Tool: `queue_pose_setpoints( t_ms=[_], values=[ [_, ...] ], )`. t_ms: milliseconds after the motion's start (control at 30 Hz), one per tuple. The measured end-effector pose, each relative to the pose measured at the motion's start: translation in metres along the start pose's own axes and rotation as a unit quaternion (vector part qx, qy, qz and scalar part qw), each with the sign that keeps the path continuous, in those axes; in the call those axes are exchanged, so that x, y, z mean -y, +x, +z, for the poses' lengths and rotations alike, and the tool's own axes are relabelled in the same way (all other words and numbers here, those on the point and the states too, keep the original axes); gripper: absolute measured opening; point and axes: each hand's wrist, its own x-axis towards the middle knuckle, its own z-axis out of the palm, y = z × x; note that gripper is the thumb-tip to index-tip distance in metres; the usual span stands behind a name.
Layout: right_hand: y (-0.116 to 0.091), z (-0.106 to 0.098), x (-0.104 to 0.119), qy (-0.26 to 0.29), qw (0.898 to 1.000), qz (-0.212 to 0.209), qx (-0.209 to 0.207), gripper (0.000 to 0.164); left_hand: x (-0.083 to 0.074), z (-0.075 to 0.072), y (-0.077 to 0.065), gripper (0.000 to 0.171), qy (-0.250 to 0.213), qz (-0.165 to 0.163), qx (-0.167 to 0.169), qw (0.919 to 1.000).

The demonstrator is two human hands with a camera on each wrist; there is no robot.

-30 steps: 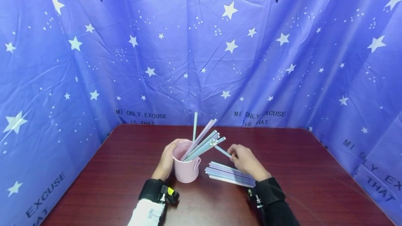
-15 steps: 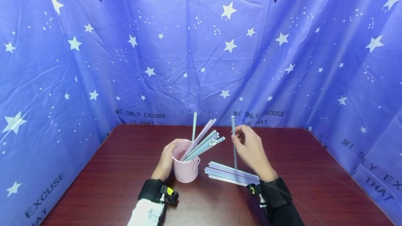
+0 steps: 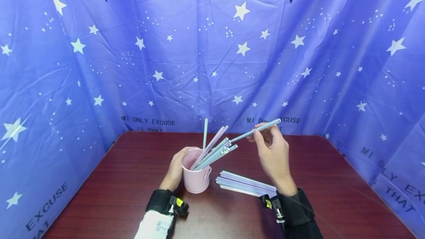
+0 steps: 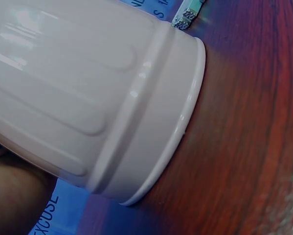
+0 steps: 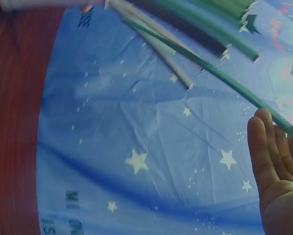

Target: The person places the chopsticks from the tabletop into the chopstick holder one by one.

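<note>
A small pink bucket [image 3: 196, 180] with a side handle stands on the table, several pastel pencil-like sticks [image 3: 212, 154] leaning out over its right rim. My left hand [image 3: 173, 170] holds the bucket round its left side; the left wrist view shows mostly the ribbed bucket wall [image 4: 87, 83]. Higher up on the right, my right hand [image 3: 273, 154] pinches one slim light-blue stick [image 3: 265, 126] between thumb and fingers. This stick slants down leftward, its lower end overlapping the tips of the bucket's sticks. In the right wrist view it looks green [image 5: 224, 81].
To the right of the bucket, below my right hand, lies a row of loose lilac, blue and white sticks [image 3: 244, 184] on the dark red table [image 3: 132, 158]. A blue star-print cloth [image 3: 186, 65] hangs behind and at both sides.
My right hand has risen from near the loose sticks, turning its light-blue stick upright, then tilting it so the lower end points left toward the bucket. My left hand and the bucket stay put.
</note>
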Motion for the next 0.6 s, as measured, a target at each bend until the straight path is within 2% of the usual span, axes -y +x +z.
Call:
queue_pose_setpoints(
  t_ms=[200, 333, 600],
  values=[
    [-0.005, 0.007, 0.006, 0.030, 0.999, 0.011, 0.023, 0.015, 0.000, 0.000, 0.001, 0.046, -0.005, -0.008, -0.006, 0.9999],
    [-0.010, 0.017, 0.007, 0.039, 0.998, 0.004, 0.049, 0.015, 0.001, -0.001, 0.000, 0.046, 0.005, -0.007, -0.004, 1.0000],
    [-0.019, 0.028, 0.005, -0.048, 0.994, -0.038, 0.093, 0.021, 0.001, -0.001, 0.002, 0.046, -0.003, 0.000, 0.002, 1.0000]
  ],
)
